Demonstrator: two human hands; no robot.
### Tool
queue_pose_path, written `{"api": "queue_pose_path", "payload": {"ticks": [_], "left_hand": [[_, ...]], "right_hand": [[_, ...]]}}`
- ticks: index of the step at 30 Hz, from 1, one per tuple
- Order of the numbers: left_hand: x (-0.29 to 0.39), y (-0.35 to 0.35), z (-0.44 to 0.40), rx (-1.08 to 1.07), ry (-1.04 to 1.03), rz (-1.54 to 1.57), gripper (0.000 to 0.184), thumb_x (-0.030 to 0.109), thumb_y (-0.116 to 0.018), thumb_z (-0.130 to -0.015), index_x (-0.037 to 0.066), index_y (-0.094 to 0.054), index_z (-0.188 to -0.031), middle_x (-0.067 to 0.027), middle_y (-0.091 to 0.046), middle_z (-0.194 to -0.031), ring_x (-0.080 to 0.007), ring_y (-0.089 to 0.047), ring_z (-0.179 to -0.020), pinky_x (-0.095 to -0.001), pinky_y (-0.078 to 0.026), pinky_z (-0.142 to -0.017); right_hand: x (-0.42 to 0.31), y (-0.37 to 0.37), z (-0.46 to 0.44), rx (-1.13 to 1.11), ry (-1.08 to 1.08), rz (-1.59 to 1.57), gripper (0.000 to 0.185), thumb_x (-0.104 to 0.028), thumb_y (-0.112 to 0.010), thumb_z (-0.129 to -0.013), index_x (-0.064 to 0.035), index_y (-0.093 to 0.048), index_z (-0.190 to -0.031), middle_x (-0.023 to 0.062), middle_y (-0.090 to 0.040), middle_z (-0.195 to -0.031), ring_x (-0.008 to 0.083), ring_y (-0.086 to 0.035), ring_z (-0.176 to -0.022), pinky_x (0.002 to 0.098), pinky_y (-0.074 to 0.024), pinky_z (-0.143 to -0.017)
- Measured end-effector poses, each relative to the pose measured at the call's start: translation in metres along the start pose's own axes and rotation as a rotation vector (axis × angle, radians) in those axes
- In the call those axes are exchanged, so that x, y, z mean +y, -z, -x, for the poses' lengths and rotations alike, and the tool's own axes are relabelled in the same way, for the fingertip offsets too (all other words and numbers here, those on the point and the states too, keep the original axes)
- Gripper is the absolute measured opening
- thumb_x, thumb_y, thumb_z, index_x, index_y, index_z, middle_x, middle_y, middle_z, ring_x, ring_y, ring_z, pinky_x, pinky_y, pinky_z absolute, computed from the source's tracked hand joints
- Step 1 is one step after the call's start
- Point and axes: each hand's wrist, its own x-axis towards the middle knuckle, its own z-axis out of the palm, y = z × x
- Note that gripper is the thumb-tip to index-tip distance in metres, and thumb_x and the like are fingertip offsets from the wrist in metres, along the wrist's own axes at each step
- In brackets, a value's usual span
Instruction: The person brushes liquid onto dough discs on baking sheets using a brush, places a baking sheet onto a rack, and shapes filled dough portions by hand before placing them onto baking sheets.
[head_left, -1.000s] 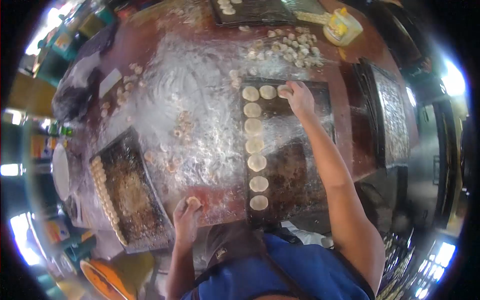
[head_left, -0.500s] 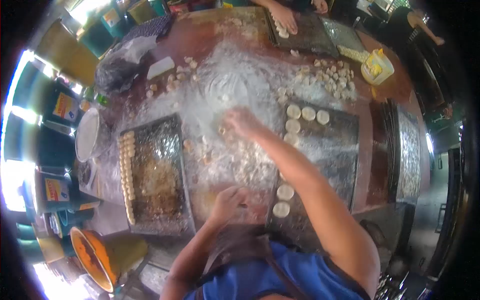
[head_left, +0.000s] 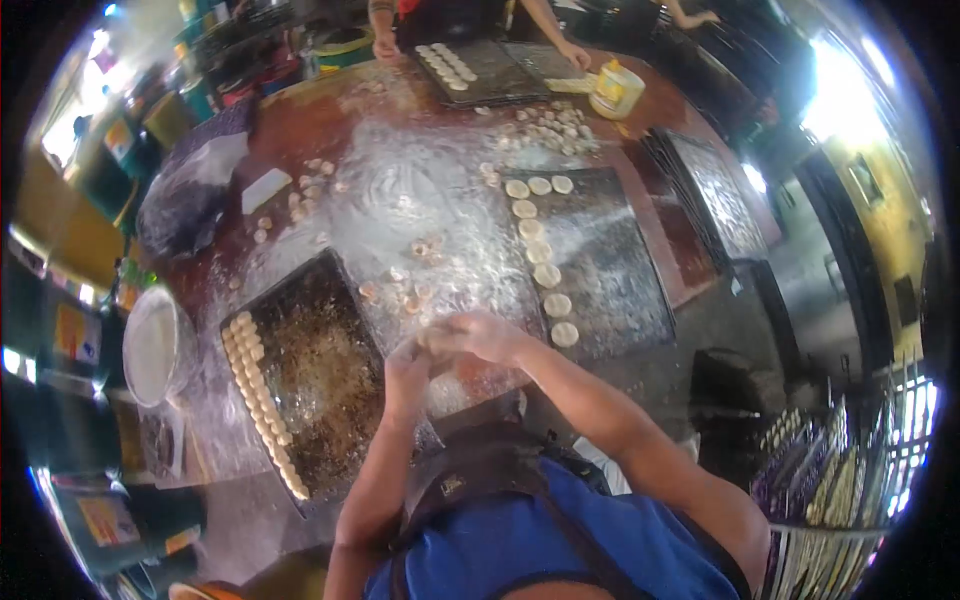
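Note:
My left hand [head_left: 405, 372] and my right hand [head_left: 472, 336] meet over the near edge of the floured table [head_left: 400, 190]. Their fingers are closed together around something small and pale, mostly hidden, that looks like dough. Right of them lies a dark tray [head_left: 610, 270] with flat dough rounds [head_left: 538, 250] down its left side and along its far edge. Left of my hands, a second tray [head_left: 320, 370] carries rows of small dough balls [head_left: 255, 385] along its left edge. Small dough pieces [head_left: 412, 298] lie in the flour just beyond my hands.
Across the table a co-worker's hands [head_left: 386, 46] flank a tray of dough pieces [head_left: 447, 66]. A yellow-and-white tub [head_left: 616, 92] stands near more dough pieces [head_left: 555, 130]. Stacked trays [head_left: 712, 195] lie at the right edge, and a round basin [head_left: 158, 345] at the left.
My right hand has gone from the right tray's far edge, across the floured middle, back to my left hand. The third round in the far row is released. The view has shifted.

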Motion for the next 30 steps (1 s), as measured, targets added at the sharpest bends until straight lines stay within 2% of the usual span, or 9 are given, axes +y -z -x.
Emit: {"api": "queue_pose_path", "payload": {"ticks": [2, 5, 7, 10, 15, 18, 20, 26, 30], "left_hand": [[-0.01, 0.001, 0.0, -0.093, -0.021, -0.083, 0.026, 0.013, -0.059, -0.096, -0.005, -0.062, -0.115, -0.0104, -0.067, -0.101, -0.0154, -0.067, -0.088, -0.0255, -0.055, -0.074], [-0.002, -0.004, -0.001, -0.232, -0.164, -0.274, 0.027, 0.01, -0.06, -0.094, -0.005, -0.063, -0.116, -0.011, -0.069, -0.101, -0.017, -0.069, -0.083, -0.0274, -0.056, -0.072], [0.02, -0.017, 0.001, -0.014, -0.081, -0.539, 0.03, 0.005, -0.06, -0.089, -0.004, -0.064, -0.117, -0.0107, -0.071, -0.098, -0.0178, -0.069, -0.083, -0.0296, -0.056, -0.074], [-0.001, -0.021, -0.01, 0.057, -0.048, -0.334, 0.029, 0.003, -0.057, -0.087, -0.003, -0.065, -0.115, -0.0119, -0.073, -0.092, -0.0207, -0.07, -0.081, -0.0316, -0.056, -0.075], [-0.049, -0.029, -0.018, 0.005, -0.358, -1.395, 0.029, 0.004, -0.062, -0.081, -0.001, -0.067, -0.11, -0.0195, -0.067, -0.1, -0.0337, -0.065, -0.095, -0.0391, -0.053, -0.082], [-0.016, -0.032, -0.024, -0.012, -0.528, -1.063, 0.019, 0.002, -0.059, -0.087, 0.0, -0.068, -0.102, -0.0187, -0.068, -0.104, -0.0336, -0.067, -0.092, -0.038, -0.055, -0.081], [-0.047, -0.032, -0.033, 0.11, -0.462, -1.075, 0.016, 0.002, -0.061, -0.086, 0.001, -0.07, -0.098, -0.0189, -0.068, -0.099, -0.0342, -0.066, -0.091, -0.0385, -0.054, -0.08], [-0.069, -0.035, -0.024, 0.489, -0.353, -0.972, 0.02, 0.006, -0.073, -0.076, 0.002, -0.072, -0.096, -0.0164, -0.067, -0.093, -0.0313, -0.066, -0.089, -0.0345, -0.053, -0.076], [-0.062, -0.038, -0.03, 0.381, -0.351, -1.084, 0.015, 0.006, -0.074, -0.072, 0.005, -0.073, -0.088, -0.0132, -0.068, -0.092, -0.0275, -0.067, -0.084, -0.0343, -0.054, -0.07]], "right_hand": [[-0.002, 0.005, 0.009, -0.133, -0.032, 0.082, 0.032, -0.025, -0.067, -0.087, -0.0047, -0.069, -0.111, 0.0153, -0.07, -0.104, 0.0225, -0.065, -0.106, 0.0364, -0.0502, -0.089], [0.009, -0.009, 0.016, 0.195, -0.114, 0.221, 0.032, -0.017, -0.067, -0.083, -0.0062, -0.068, -0.113, 0.0158, -0.071, -0.103, 0.0251, -0.069, -0.091, 0.0369, -0.0525, -0.083], [0.014, -0.029, 0.025, 0.494, 0.23, 0.29, 0.03, -0.01, -0.065, -0.079, -0.0083, -0.07, -0.108, 0.0147, -0.072, -0.096, 0.0267, -0.07, -0.082, 0.0358, -0.0545, -0.075], [0.021, -0.023, 0.022, 0.431, 0.376, 0.408, 0.029, -0.007, -0.064, -0.08, -0.0073, -0.07, -0.108, 0.0179, -0.071, -0.092, 0.0274, -0.07, -0.08, 0.0367, -0.0552, -0.074], [0.057, 0.013, 0.002, 0.101, -0.076, 0.367, 0.028, -0.005, -0.064, -0.083, -0.0068, -0.069, -0.111, 0.0177, -0.069, -0.102, 0.0305, -0.07, -0.08, 0.0387, -0.0556, -0.074], [0.062, 0.025, 0.007, -0.088, -0.097, -0.313, 0.028, -0.008, -0.067, -0.083, -0.0061, -0.069, -0.111, 0.0177, -0.068, -0.107, 0.0333, -0.068, -0.084, 0.0402, -0.0549, -0.076], [0.078, 0.028, 0.0, 0.113, 0.449, 0.321, 0.029, -0.008, -0.067, -0.084, -0.0031, -0.068, -0.112, 0.0179, -0.067, -0.106, 0.0342, -0.067, -0.089, 0.0395, -0.0549, -0.077], [0.106, 0.032, -0.025, 0.034, 0.472, 0.079, 0.021, -0.004, -0.066, -0.079, -0.0026, -0.069, -0.1, 0.0186, -0.062, -0.103, 0.0366, -0.063, -0.093, 0.0414, -0.0517, -0.079], [0.08, 0.04, -0.038, -0.174, 0.399, 0.416, 0.02, 0.001, -0.061, -0.077, -0.0031, -0.067, -0.096, 0.0205, -0.063, -0.106, 0.0385, -0.066, -0.09, 0.0402, -0.0541, -0.072]]}}
